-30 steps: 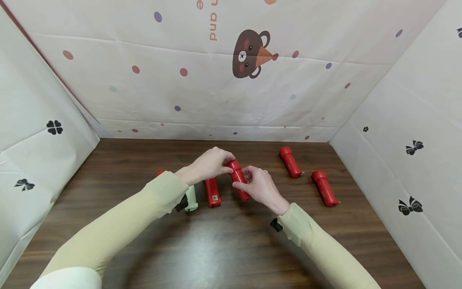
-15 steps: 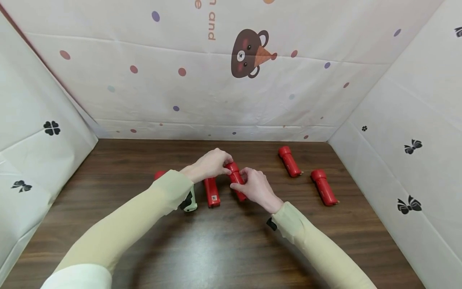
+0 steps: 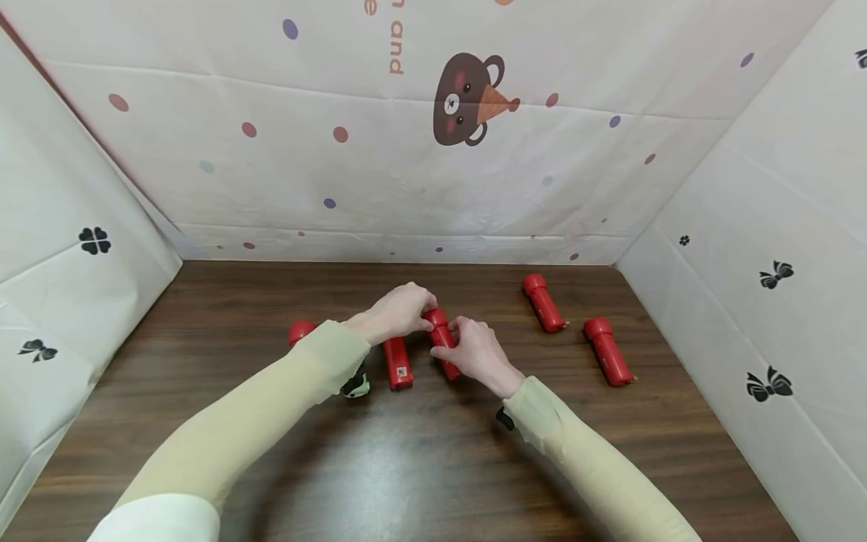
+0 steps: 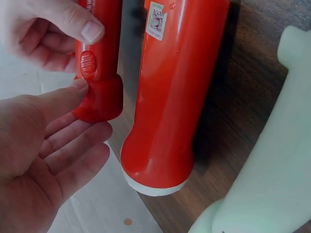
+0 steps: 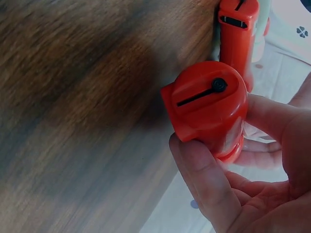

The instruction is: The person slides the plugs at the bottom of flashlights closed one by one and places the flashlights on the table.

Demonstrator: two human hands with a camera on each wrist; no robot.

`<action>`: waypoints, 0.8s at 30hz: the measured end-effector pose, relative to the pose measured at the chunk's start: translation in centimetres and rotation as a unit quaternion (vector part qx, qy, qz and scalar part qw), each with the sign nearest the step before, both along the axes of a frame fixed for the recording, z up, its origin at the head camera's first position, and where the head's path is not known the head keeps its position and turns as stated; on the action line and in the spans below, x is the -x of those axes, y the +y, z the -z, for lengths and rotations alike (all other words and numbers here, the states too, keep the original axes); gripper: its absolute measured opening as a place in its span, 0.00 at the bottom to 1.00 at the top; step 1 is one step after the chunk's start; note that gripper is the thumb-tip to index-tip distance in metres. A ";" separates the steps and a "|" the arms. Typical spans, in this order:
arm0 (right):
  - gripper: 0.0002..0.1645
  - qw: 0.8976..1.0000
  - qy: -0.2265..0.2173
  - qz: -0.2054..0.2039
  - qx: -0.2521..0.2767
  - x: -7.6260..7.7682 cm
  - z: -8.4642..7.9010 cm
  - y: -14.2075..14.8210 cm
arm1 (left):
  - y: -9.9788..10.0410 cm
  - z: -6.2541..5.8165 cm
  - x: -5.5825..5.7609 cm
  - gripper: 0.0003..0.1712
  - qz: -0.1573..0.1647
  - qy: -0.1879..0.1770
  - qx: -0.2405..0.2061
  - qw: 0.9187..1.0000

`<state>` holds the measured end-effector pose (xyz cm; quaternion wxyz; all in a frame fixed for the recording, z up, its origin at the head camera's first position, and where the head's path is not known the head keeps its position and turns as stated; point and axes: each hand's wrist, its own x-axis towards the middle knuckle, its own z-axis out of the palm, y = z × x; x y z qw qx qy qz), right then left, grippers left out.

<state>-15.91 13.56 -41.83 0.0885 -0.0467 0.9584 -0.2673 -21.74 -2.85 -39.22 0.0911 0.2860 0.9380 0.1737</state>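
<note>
In the head view, both my hands are on a small red flashlight (image 3: 442, 340) near the middle of the table. My left hand (image 3: 401, 310) pinches its wider head end. Around the body, nearer the tail, my right hand (image 3: 479, 350) grips with thumb and fingers. The left wrist view shows the left thumb (image 4: 73, 92) just below the ribbed switch (image 4: 88, 63). Seen from the right wrist, the tail cap (image 5: 209, 104) has a black line and a round black stud. A larger red flashlight (image 3: 397, 361) with a QR sticker lies just left of the held one.
Left of that lies a pale green flashlight-like object (image 4: 272, 145), mostly hidden by my left sleeve in the head view. A red rounded end (image 3: 300, 331) shows beyond the sleeve. Two red flashlights (image 3: 544, 303) lie at the right. White printed sheets (image 3: 284, 173) wall the wooden table (image 3: 379, 467).
Both hands and the held flashlight have shifted slightly left and toward me. The left sleeve now covers more of the pale green object. The other flashlights stay in place.
</note>
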 end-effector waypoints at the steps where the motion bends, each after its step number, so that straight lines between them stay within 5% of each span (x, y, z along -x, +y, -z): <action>1: 0.28 1.000 -0.002 0.001 -0.002 0.0 0.0 -0.1 | 0.0 0.0 0.0 0.11 0.000 0.001 0.001 1.000; 24: 0.27 0.999 0.023 -0.016 -0.017 -0.1 0.7 -0.5 | 0.3 0.6 0.5 0.07 0.023 0.030 0.031 0.999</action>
